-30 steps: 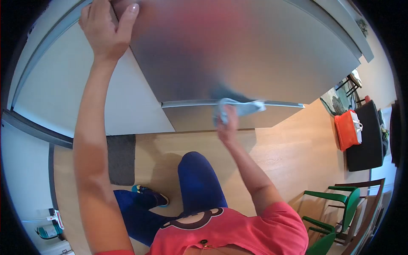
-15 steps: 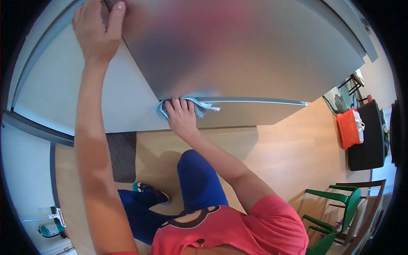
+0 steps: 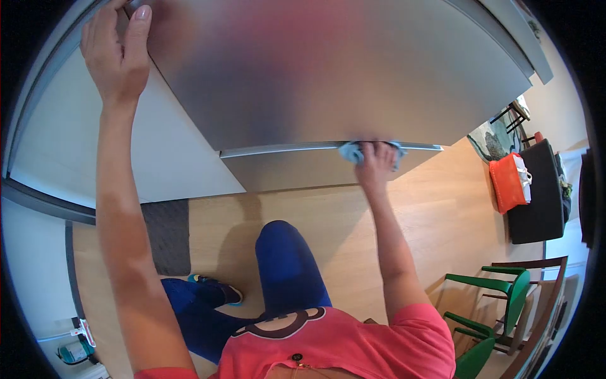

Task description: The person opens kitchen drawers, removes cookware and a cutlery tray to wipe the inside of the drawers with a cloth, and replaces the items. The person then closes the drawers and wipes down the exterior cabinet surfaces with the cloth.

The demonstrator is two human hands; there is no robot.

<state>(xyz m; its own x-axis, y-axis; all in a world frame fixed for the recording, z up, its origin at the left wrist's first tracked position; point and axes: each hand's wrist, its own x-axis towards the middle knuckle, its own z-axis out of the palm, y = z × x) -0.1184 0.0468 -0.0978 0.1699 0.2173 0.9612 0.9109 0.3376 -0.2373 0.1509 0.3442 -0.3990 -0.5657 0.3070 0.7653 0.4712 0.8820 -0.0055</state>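
My right hand [image 3: 376,163] presses a light blue cloth [image 3: 351,152] against the metal trim strip [image 3: 278,150] of a steel-fronted refrigerator. The cloth is bunched under the fingers, near the strip's right end. Above the strip is the large brushed-steel refrigerator door [image 3: 353,82], with blurred reflections in it. Up at the left, my left hand [image 3: 118,57] grips the door's edge, thumb on the near side. Its fingertips are partly cut off by the frame. Below the strip runs a lower steel panel [image 3: 284,170].
A white side panel [image 3: 170,145] adjoins the steel front. A dark mat [image 3: 166,237] lies on the wooden floor [image 3: 341,252]. Green chairs [image 3: 517,300] stand at the lower right; an orange bag [image 3: 507,183] rests against a dark seat [image 3: 540,199]. A teal fire extinguisher [image 3: 74,351] is at lower left.
My right hand has slid the cloth right along the trim strip, from its left end to near its right end. My left hand stays at the door edge; the view has shifted slightly.
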